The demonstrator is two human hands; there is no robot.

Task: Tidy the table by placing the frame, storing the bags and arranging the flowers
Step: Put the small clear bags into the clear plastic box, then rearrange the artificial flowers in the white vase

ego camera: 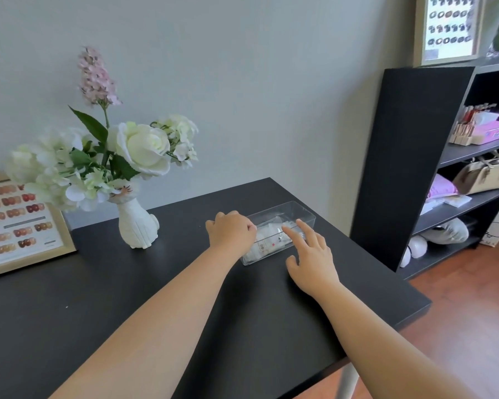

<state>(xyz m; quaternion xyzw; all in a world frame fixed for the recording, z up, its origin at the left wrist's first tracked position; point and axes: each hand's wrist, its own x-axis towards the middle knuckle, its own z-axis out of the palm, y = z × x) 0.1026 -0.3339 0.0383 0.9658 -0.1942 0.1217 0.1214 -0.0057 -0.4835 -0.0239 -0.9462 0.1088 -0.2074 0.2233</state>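
Note:
A clear plastic box lies on the black table toward its far right, with small clear bags inside. My left hand sits at the box's left rim with fingers curled; whether it holds a bag is hidden. My right hand reaches over the box's near side, index finger straight and touching the bags. White and pink flowers stand in a white cat-shaped vase at the back. A wood-framed colour chart leans on the wall at left.
A black shelf unit stands right of the table, holding a beige handbag, pink packs and boxes. Another framed chart stands on top of it. The table's right edge drops to a wooden floor.

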